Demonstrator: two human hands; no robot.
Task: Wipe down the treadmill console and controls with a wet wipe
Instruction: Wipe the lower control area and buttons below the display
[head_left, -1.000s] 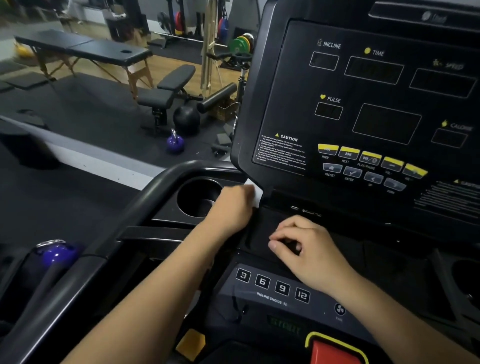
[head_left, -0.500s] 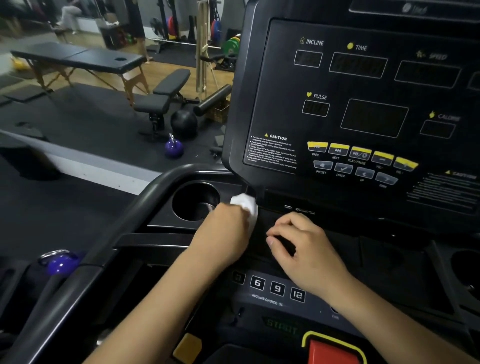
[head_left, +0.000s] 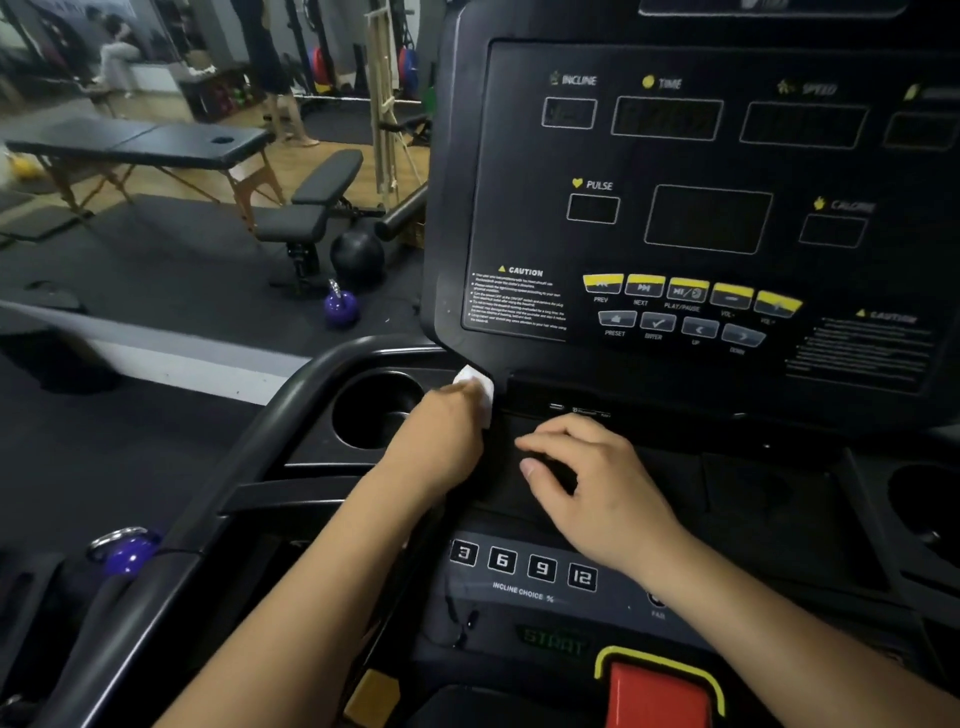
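Note:
The black treadmill console (head_left: 519, 156) fills the upper right, with dark display windows and rows of yellow and grey buttons (head_left: 685, 306). My left hand (head_left: 441, 431) grips a white wet wipe (head_left: 480, 387) against the ledge just under the console's lower left corner. My right hand (head_left: 597, 488) rests on the flat black tray below the console with fingers loosely curled and holding nothing. Below my hands sit the incline buttons 3, 6, 9, 12 (head_left: 522, 564) and the red stop button (head_left: 657, 696).
A round cup holder (head_left: 374, 410) lies left of my left hand, and the black handrail (head_left: 218, 493) curves around it. Beyond are a weight bench (head_left: 311, 208), a massage table (head_left: 145, 145), a black ball (head_left: 357, 254) and purple kettlebells (head_left: 340, 306).
My left hand with the wipe has shifted slightly along the ledge under the console corner. My right hand stays on the tray. The view has tilted a little.

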